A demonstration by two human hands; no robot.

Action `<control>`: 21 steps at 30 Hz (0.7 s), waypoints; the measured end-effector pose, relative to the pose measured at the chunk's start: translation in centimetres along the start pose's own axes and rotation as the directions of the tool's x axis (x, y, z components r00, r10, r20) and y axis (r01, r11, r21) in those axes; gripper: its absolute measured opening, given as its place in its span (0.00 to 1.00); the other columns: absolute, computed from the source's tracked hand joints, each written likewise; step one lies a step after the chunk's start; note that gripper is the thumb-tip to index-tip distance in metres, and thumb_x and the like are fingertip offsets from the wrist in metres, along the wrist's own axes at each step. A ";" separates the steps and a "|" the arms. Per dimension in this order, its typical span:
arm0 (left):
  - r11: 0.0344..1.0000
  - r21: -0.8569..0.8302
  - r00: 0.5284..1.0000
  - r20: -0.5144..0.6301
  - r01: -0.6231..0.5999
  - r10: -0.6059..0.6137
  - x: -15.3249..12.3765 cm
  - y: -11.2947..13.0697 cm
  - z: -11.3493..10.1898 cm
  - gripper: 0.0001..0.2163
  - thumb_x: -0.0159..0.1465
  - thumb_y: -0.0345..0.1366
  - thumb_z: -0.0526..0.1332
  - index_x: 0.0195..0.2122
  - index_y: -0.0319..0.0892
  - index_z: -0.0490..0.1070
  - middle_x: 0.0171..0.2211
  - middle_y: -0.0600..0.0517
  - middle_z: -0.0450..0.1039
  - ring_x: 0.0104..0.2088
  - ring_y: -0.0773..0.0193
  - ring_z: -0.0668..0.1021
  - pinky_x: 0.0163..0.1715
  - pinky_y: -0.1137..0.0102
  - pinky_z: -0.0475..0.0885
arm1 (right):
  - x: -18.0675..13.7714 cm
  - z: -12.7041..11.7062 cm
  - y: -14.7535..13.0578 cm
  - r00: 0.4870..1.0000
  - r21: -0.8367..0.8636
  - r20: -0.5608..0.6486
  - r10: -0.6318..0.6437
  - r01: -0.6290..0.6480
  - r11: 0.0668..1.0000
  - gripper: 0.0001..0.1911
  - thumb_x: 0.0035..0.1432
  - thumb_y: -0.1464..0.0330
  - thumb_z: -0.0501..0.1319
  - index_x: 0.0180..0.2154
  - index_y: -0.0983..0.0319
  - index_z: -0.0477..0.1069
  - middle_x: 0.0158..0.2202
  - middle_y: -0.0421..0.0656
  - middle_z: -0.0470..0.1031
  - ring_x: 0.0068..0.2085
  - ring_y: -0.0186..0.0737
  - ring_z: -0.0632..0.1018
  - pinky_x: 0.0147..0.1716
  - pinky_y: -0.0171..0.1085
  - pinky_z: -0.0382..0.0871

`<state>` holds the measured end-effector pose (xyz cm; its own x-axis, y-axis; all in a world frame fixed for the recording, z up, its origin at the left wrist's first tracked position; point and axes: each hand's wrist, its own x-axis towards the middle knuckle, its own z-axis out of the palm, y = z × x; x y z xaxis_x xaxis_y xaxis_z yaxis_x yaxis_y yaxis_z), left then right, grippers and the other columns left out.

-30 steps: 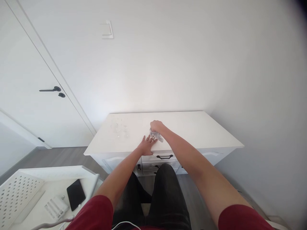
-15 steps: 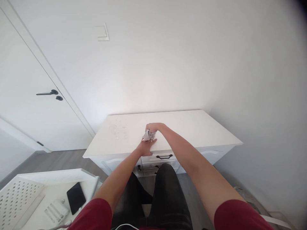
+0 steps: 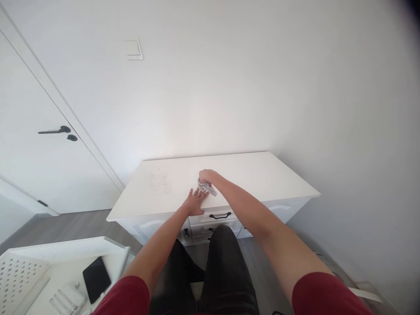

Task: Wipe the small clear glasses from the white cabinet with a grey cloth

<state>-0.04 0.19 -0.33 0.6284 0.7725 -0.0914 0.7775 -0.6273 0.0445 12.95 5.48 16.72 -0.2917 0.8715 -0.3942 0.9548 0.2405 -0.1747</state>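
My left hand (image 3: pixel 194 204) lies on the white cabinet top (image 3: pixel 243 175) near its front edge, fingers spread. Its fingertips are at the lower part of a clear glass (image 3: pixel 202 187); whether they press on its foot I cannot tell. From above, my right hand (image 3: pixel 206 176) reaches into or over that glass, fingers closed on a light grey cloth (image 3: pixel 211 191). One end of the cloth hangs out to the right. The fingers of my right hand are partly hidden. Several clear glasses (image 3: pixel 157 181), faint against the white, stand toward the left of the top.
Below the cabinet top are drawers with a black handle (image 3: pixel 220 215). At lower left, a white cart (image 3: pixel 65 251) holds a black tablet (image 3: pixel 96 280) and a white power strip (image 3: pixel 67 299). A white door (image 3: pixel 29 105) is at left, and a wall rises behind the cabinet.
My right hand has turned at the glass, and the cloth's loose end has swung from the left side to the right. My left hand stays at the glass's lower part. The view has shifted slightly.
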 end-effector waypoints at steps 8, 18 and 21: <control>1.000 -0.017 1.000 -0.010 -0.005 0.005 0.0 -0.3 0.5 0.54 0.54 0.50 0.67 0.74 0.49 0.33 0.75 0.41 0.41 0.73 0.38 0.45 0.67 0.40 0.35 | -3.1 1.6 1.5 0.966 0.135 -0.194 -0.172 0.200 0.970 0.13 0.62 0.74 0.57 0.47 0.63 0.74 0.46 0.49 0.81 0.44 0.43 0.80 0.38 0.32 0.70; 1.000 0.007 1.000 -0.011 -0.016 0.016 0.3 -0.3 0.8 0.51 0.54 0.51 0.66 0.73 0.44 0.41 0.74 0.38 0.45 0.73 0.38 0.44 0.68 0.40 0.35 | -2.9 13.0 3.2 0.624 0.509 -0.778 0.069 0.562 0.652 0.30 0.60 0.73 0.54 0.64 0.59 0.62 0.62 0.49 0.68 0.62 0.47 0.70 0.61 0.45 0.64; 0.999 0.004 1.000 -0.002 -0.031 0.031 0.2 -0.2 0.5 0.50 0.54 0.50 0.66 0.73 0.44 0.41 0.74 0.38 0.41 0.73 0.38 0.43 0.68 0.40 0.34 | -2.0 13.2 3.0 0.604 0.535 -0.793 0.087 0.620 0.575 0.31 0.57 0.65 0.62 0.62 0.59 0.63 0.61 0.51 0.70 0.59 0.51 0.72 0.57 0.48 0.67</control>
<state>-0.05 0.43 -0.82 0.6526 0.7527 -0.0875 0.7573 -0.6516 0.0433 15.62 -1.15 5.07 -0.0475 0.8856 0.4620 0.3372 0.4496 -0.8272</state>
